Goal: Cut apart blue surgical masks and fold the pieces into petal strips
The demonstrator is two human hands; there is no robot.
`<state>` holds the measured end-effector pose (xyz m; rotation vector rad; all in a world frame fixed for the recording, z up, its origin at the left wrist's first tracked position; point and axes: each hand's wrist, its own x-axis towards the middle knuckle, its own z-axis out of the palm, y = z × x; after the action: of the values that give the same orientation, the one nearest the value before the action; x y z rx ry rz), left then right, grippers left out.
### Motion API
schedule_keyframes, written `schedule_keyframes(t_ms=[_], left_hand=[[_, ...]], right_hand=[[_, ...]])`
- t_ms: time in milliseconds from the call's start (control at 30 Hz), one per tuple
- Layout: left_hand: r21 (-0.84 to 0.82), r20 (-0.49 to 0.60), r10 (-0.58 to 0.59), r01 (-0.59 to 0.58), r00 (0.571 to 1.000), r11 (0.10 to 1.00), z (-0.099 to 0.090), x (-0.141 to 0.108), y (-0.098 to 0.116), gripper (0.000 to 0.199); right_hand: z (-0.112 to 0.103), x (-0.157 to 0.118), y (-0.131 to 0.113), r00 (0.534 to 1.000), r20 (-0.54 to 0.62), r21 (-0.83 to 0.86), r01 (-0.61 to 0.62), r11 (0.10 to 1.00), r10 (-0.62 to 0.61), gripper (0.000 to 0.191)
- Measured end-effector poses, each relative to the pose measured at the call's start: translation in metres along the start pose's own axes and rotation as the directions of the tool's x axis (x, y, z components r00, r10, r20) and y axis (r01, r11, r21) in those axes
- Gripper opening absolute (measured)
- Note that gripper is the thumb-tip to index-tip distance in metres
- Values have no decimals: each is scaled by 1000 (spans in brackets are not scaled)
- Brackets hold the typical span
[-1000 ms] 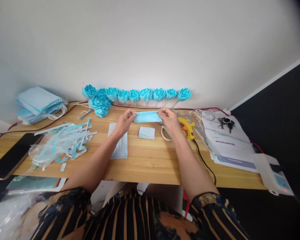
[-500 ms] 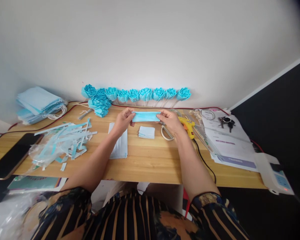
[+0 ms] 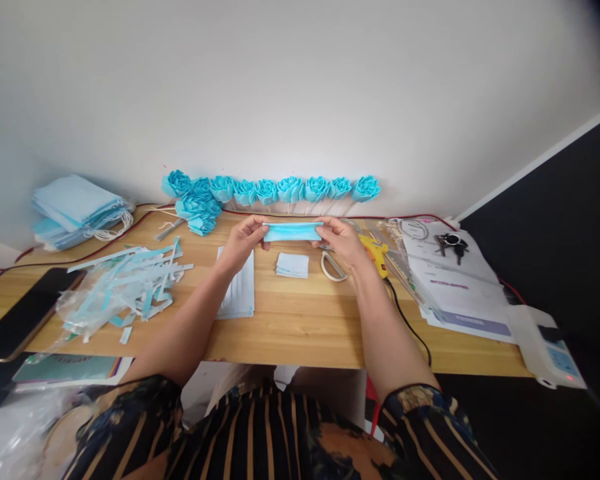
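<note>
A blue strip of face mask fabric (image 3: 293, 232) is stretched level above the desk, its ends pinched between thumbs and fingers. My left hand (image 3: 247, 238) grips the left end and my right hand (image 3: 341, 239) the right end. Beneath it on the desk lies a small stack of pale cut squares (image 3: 293, 265). Partly under my left forearm is a pile of flat pale-blue face masks (image 3: 241, 293). Close to my right hand are the white handles of scissors (image 3: 333, 268) and a yellow glue gun (image 3: 377, 253).
Several blue fabric roses (image 3: 291, 189) on sticks line the wall. At left are stacked masks (image 3: 77, 203), cut strips (image 3: 145, 280) on a plastic bag and a black phone (image 3: 27, 310). Papers (image 3: 455, 280), keys (image 3: 451, 244) and a power strip (image 3: 547, 347) occupy the right side.
The strip's middle now looks more creased along its length. Both hands stay at its ends, almost in the same place.
</note>
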<state>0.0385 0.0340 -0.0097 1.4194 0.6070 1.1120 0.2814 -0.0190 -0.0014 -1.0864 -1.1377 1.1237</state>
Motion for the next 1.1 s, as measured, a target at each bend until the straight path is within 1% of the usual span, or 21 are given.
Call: schedule_keyframes(t_ms=[167, 400, 500, 567, 633, 700, 767, 867, 1000, 1100], left_hand=[[-60, 10, -16, 16, 1000, 998, -2, 1, -1, 29], [-11, -19, 18, -18, 1000, 1000, -3, 0, -2, 15], [26, -30, 11, -11, 999, 1000, -3, -1, -1, 14], [56, -32, 8, -6, 999, 998, -2, -2, 1, 18], [103, -61, 14, -8, 998, 995, 0, -2, 2, 23], [152, -107, 24, -8, 994, 988, 2, -1, 2, 27], [164, -128, 30, -9, 991, 986, 4, 2, 1, 28], [124, -123, 39, -23, 992, 992, 5, 5, -3, 31], [109, -102, 56, -44, 993, 993, 2, 7, -7, 37], [113, -89, 51, -41, 995, 993, 0, 7, -9, 39]], right_hand=[[-2, 0, 2, 1000, 7, 4, 15, 1000, -15, 32], [-1, 1, 3, 999, -41, -27, 28, 999, -29, 13], [-2, 0, 4, 998, -19, -40, 55, 998, -56, 10], [-3, -1, 3, 996, 19, -37, 82, 996, -82, 12], [-3, -3, 2, 993, 55, -45, 105, 993, -103, 15], [-2, -4, 2, 992, 62, -86, 115, 990, -109, 18], [0, -3, 3, 993, 45, -143, 119, 983, -113, 20], [1, 0, 8, 990, 40, -184, 138, 973, -133, 25], [-1, 4, 15, 987, 63, -183, 154, 971, -144, 43], [-3, 6, 18, 990, 57, -182, 138, 973, -130, 46]])
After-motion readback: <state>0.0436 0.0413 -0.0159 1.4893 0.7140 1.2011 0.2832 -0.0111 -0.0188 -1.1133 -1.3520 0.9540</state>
